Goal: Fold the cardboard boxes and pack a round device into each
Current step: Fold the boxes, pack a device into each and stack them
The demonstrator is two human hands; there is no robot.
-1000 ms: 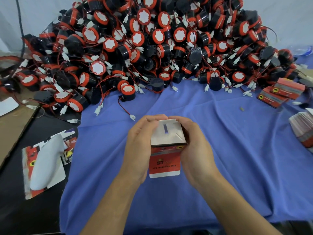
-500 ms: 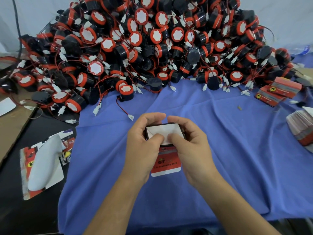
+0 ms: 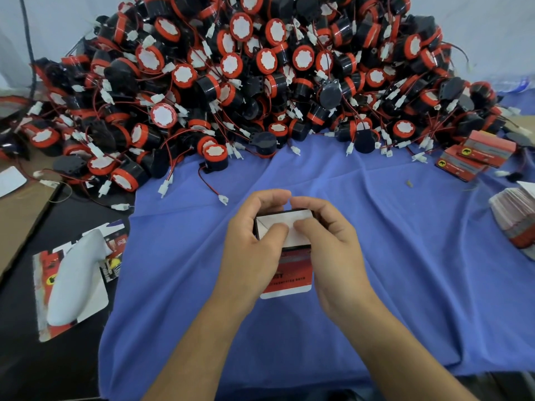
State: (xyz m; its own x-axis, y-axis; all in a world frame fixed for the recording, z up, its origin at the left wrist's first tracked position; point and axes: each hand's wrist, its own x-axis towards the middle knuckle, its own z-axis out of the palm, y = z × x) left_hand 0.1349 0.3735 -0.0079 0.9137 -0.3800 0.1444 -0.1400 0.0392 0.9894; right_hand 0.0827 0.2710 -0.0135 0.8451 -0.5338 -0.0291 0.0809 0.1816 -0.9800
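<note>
The small red cardboard box [image 3: 292,277] stands on the blue cloth [image 3: 405,256] just below the middle of the view, toward 6 o'clock, with its white top flap facing up and its printed red front toward the person. The left hand [image 3: 249,250] grips the box from the 9 o'clock side and the right hand [image 3: 333,244] from the 3 o'clock side. Both sets of fingers are curled round the far edge, and both thumbs press on the white flap, almost touching each other. At 12 o'clock from the box, well apart from it, rises a large pile of round devices [image 3: 246,76], black with red rims, white faces and red-and-black wires ending in white plugs. One device [image 3: 215,157] sits at the pile's near edge on the cloth. At 2 o'clock lie two closed red boxes [image 3: 474,157], touching each other. At 3 o'clock, at the edge of the view, is a stack of flat box blanks [image 3: 515,218]. At 8 o'clock, off the cloth on the black table [image 3: 29,366], a white moulded object [image 3: 75,276] rests on a red printed card.
</note>
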